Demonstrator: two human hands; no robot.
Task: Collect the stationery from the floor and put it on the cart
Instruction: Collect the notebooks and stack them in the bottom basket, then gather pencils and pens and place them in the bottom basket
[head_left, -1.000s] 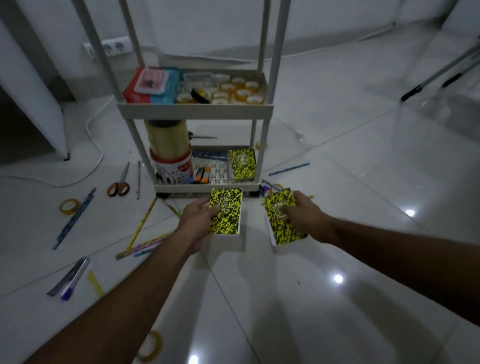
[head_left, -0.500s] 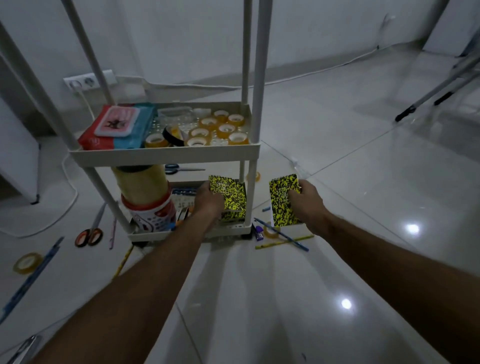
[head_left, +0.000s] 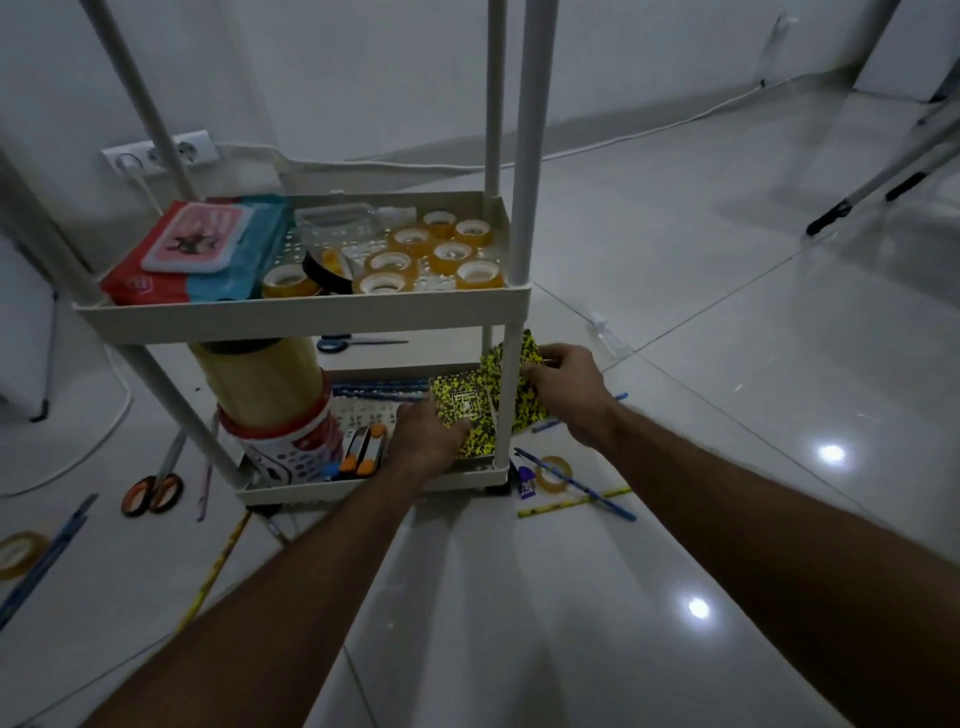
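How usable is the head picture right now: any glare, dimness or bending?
Head view: dim overall; bright lamp glare spots on the glossy floor; wide-angle bending of the cart posts; yellow-black notebook in the right hand partly hidden behind a post.

The floor of big white tiles (head_left: 649, 545) is smooth and very shiny, with bright spots of light on it. The cream plastic cart (head_left: 306, 314) looks smooth and dull, and its shelves have little round holes. The 2 yellow-and-black speckled notebooks (head_left: 460, 410) have smooth card covers. The amber rolls of sticky tape (head_left: 452, 257) look clear and glossy. The red-and-blue pack of wipes (head_left: 202, 260) has a soft, shiny plastic wrap.
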